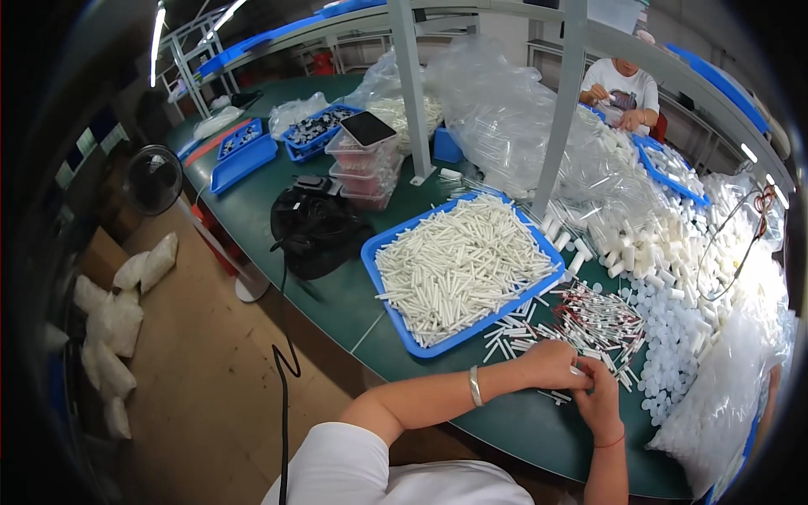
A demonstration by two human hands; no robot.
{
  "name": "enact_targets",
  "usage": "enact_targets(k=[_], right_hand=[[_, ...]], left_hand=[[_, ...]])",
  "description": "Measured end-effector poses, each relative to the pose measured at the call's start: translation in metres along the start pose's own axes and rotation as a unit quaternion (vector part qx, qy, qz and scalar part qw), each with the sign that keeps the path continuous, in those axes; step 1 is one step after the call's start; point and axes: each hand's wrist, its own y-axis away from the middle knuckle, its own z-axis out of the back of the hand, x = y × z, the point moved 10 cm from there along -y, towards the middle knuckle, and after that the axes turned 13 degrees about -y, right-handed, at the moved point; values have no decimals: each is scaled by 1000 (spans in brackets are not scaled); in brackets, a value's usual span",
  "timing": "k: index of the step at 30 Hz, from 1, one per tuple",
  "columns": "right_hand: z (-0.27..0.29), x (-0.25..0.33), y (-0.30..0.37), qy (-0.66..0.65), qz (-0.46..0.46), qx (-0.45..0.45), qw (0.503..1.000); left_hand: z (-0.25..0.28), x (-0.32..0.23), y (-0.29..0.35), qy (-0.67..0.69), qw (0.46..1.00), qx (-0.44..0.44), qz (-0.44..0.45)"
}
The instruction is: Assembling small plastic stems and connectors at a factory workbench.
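Observation:
My left hand (549,365) and my right hand (599,392) meet above the table's near edge, fingers closed together around a small white tube-like piece (577,370). Its far end is hidden by my fingers. Just beyond them lies a loose heap of thin white sticks with red and dark parts (599,318). Some white sticks (509,337) are scattered left of that heap. A blue tray (414,343) heaped with short white sticks (463,261) stands farther left. To the right of my hands spreads a pile of translucent round caps (669,341).
White cylinders (648,252) and clear plastic bags (505,109) cover the right and far table. Grey posts (560,118) rise from the tabletop. A black bag (313,223), stacked tubs (366,172) and blue trays (244,164) stand left. Another person (627,93) works at the far right.

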Motion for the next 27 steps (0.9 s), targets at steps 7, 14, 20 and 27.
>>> enact_targets(k=[7, 14, 20, 27], right_hand=[[22, -11, -2, -238, -69, -57, 967], [27, -25, 1, -311, -90, -94, 941], [-12, -26, 2, -512, -186, -27, 838], [-23, -27, 17, -564, -212, 12, 798]], left_hand=[[-8, -9, -4, 291, 954, 68, -26], [10, -22, 0, 111, 985, -107, -74], [-12, -28, 7, 283, 956, -4, -72], [-44, -18, -3, 339, 937, -2, -85]])
